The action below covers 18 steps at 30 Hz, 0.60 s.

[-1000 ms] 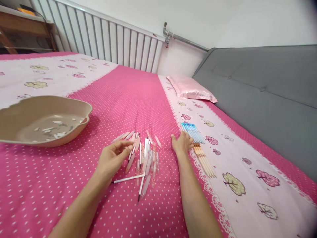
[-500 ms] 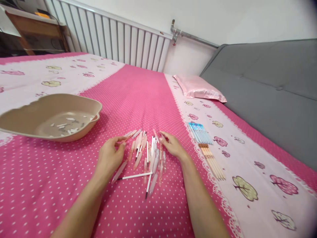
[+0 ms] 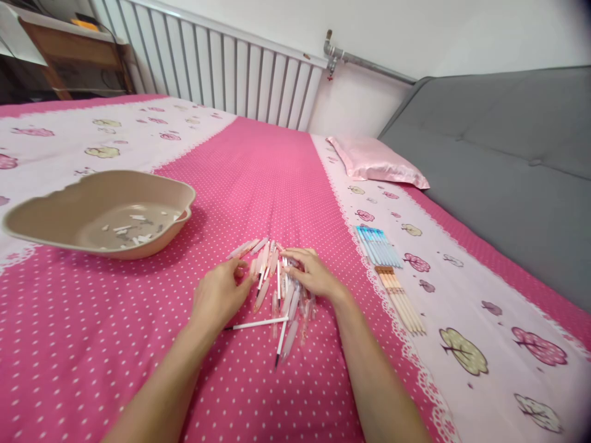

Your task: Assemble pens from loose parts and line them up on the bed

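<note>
Fingers bent, the left hand [image 3: 217,294] sits beside and the right hand [image 3: 316,275] over pens [image 3: 262,296] heaped on a bedspread [image 3: 240,394] — grip impossible to tell. A stray brush could scatter loose refills [image 3: 258,323].

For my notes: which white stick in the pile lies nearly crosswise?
The white stick just below the left hand, its dark tip pointing left; the other visible white sticks run more lengthwise.

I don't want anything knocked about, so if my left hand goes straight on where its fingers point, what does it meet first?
Your left hand would probably meet the loose pen parts just ahead of it first, though depth is hard to judge from this one view.
</note>
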Tool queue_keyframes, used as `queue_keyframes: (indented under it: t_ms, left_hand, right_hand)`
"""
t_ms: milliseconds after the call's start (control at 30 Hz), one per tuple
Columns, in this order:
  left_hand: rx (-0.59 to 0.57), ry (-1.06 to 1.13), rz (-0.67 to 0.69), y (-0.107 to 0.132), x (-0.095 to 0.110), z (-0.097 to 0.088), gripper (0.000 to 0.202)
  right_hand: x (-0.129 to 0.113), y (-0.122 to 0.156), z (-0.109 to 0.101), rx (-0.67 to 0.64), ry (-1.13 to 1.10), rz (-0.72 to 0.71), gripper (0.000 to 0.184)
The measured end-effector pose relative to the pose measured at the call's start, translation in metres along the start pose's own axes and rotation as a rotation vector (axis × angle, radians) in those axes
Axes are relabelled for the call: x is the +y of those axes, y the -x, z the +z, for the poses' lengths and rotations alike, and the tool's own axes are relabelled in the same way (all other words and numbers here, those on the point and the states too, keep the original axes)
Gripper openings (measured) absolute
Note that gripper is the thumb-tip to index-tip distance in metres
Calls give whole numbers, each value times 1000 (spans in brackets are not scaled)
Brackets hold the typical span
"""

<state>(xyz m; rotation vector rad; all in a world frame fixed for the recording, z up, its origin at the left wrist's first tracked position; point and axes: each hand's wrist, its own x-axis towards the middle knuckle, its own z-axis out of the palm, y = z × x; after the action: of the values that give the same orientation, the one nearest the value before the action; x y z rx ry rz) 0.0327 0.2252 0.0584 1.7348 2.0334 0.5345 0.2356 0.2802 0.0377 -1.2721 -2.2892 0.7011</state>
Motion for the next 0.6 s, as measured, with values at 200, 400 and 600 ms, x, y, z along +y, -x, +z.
queue_keyframes:
  t_ms: [200,400,600]
  left_hand:
    - [-38,-63,29,1,1,3,36]
    - [-57,-74,21,2,1,1,30]
    - [-39,-108,21,1,1,2,31]
  right_hand:
    - [-5,0,0,9,30,18,43]
    - [-1,-1,2,50,30,84,46]
    - [2,-1,3,71,34,115,46]
